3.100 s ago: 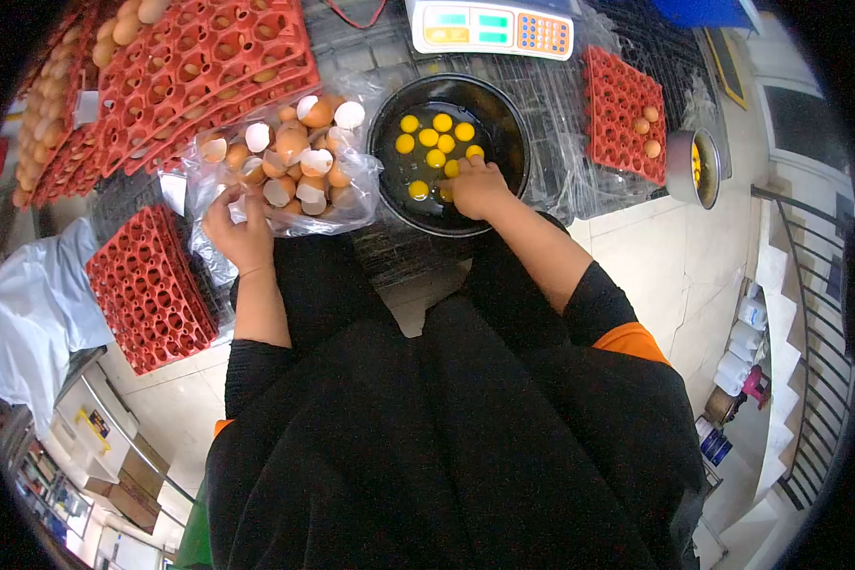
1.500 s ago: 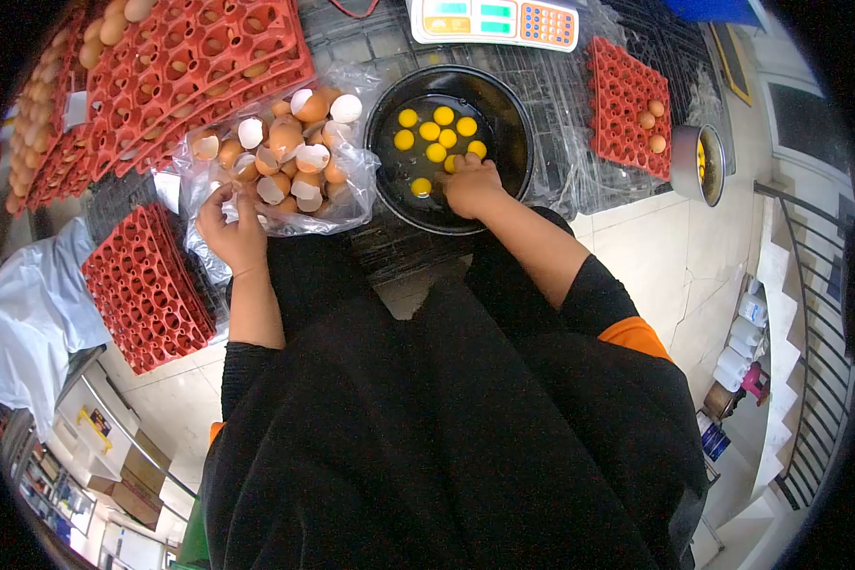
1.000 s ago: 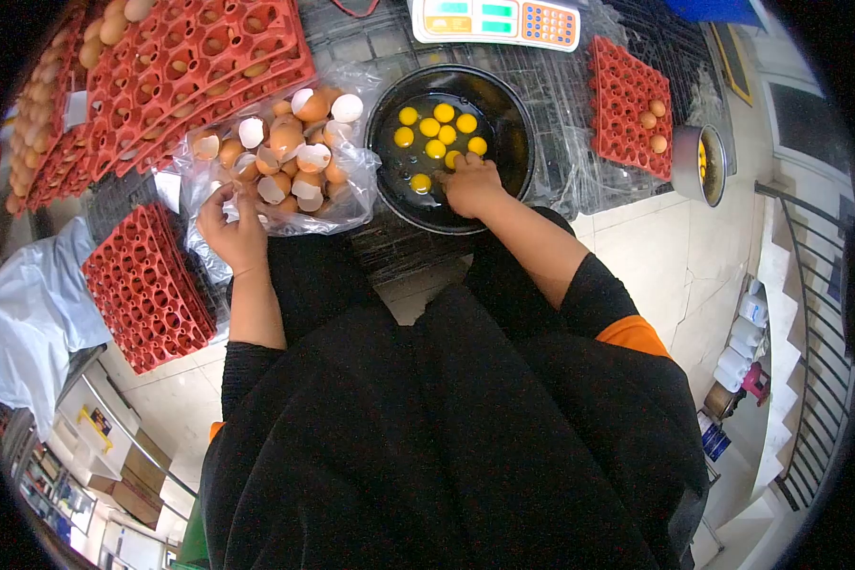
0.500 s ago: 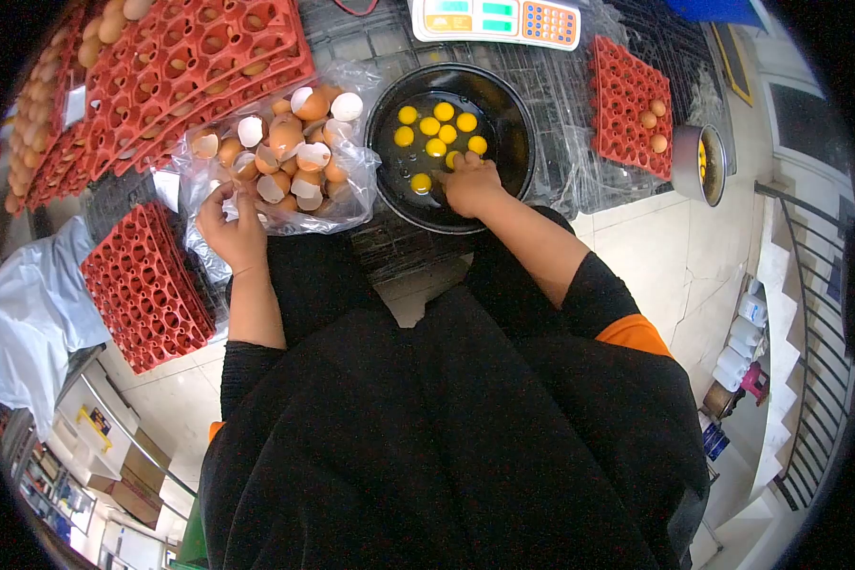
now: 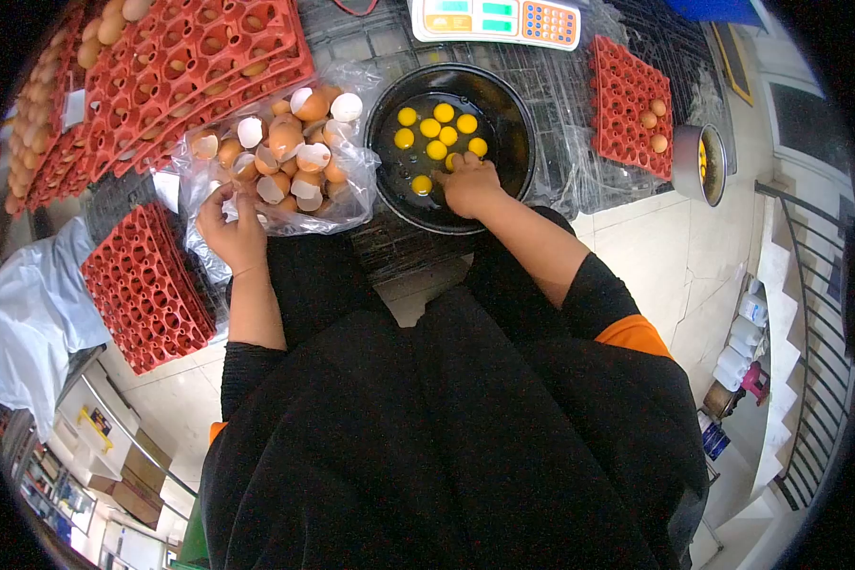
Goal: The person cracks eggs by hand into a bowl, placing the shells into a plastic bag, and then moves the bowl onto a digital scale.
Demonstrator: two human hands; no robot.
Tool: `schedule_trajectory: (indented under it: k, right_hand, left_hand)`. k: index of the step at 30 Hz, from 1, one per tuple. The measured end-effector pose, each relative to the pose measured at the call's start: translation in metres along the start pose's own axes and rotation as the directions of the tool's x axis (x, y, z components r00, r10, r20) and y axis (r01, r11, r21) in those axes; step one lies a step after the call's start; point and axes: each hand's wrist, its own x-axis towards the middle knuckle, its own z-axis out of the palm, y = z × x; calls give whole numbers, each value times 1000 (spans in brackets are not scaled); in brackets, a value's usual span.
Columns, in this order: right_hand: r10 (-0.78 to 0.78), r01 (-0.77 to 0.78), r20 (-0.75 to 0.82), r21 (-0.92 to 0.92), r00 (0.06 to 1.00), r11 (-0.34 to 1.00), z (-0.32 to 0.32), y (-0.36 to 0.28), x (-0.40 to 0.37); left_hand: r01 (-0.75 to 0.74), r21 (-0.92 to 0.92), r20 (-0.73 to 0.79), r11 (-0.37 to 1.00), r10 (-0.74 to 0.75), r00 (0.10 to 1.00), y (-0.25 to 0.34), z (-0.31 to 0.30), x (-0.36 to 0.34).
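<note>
Well left of the black bowl (image 5: 510,114), a stack of red trays (image 5: 147,285) is seen. Nearer the bowl, the left hand (image 5: 233,233) is set at the edge of the plastic bag (image 5: 359,185) of eggshells (image 5: 285,142) — its grip narrow, pinched on the plastic. The bag is pressed against the bowl's left rim. Inside the bowl, yolks (image 5: 437,128) are gathered, and the right hand (image 5: 470,185) is dipped in at the near side — fingers curled down, so its grip cannot be told. Right of the bowl, a red tray (image 5: 617,66) with three eggs is laid.
</note>
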Motion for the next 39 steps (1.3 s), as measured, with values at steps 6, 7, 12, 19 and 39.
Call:
schedule_trajectory:
  k: [6, 7, 12, 19, 39]
  right_hand:
    - [8, -9, 7, 13, 1000, 1000, -1, -1, -1]
    - [10, -10, 6, 9, 1000, 1000, -1, -1, -1]
    - [9, -9, 3, 12, 1000, 1000, 0, 0, 0]
    - [6, -6, -3, 10, 1000, 1000, 0, -1, 1]
    - [8, -8, -43, 10, 999, 1000, 3, -3, 5]
  left_hand:
    - [-3, 5, 4, 1000, 3, 1000, -1, 0, 0]
    - [1, 6, 3, 1000, -1, 1000, 0, -1, 0]
    - [12, -1, 10, 1000, -12, 1000, -1, 0, 0]
    - [1, -4, 4, 1000, -1, 1000, -1, 0, -1]
    - [12, -16, -1, 1000, -12, 1000, -2, 1, -1]
